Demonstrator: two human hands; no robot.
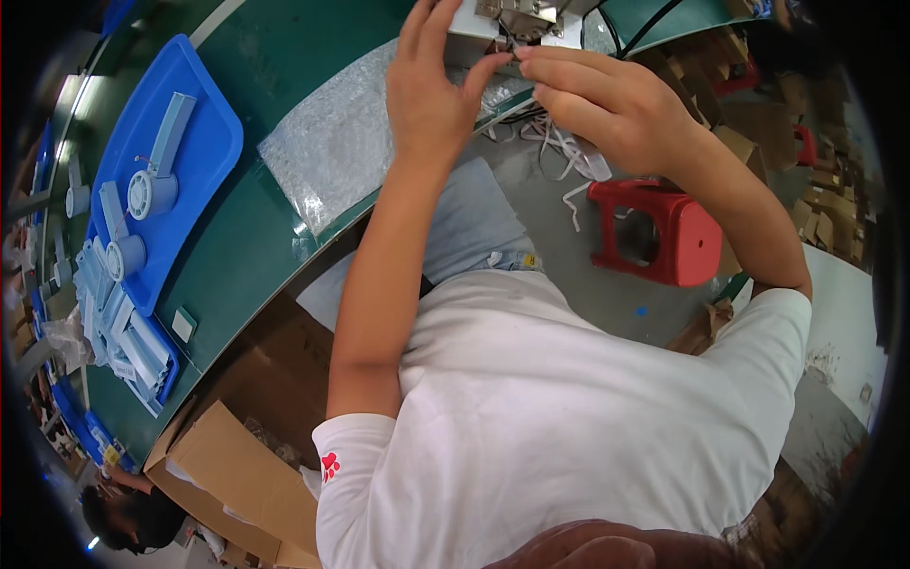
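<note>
At the top edge of the view stands a small metal machine [526, 21] with a pale body. My left hand [431, 100] is against its left side, fingers stretched upward and apart, the thumb reaching right toward its front. My right hand [611, 104] comes in from the right with thumb and fingertips pinched together close to my left thumb. Whatever lies between those right fingertips is too small to make out. Under my left hand and beside it, a sheet of clear bubble wrap [332, 142] covers part of the green bench [246, 237].
A blue tray [213, 114] on the left carries light-blue fan units [152, 194]. Beside it, light-blue plastic parts [123, 327] fill another tray. A cardboard box [246, 465] stands below the bench edge. Right of me are a red stool [697, 242] and white strips [559, 147]. Another person [142, 512] is at lower left.
</note>
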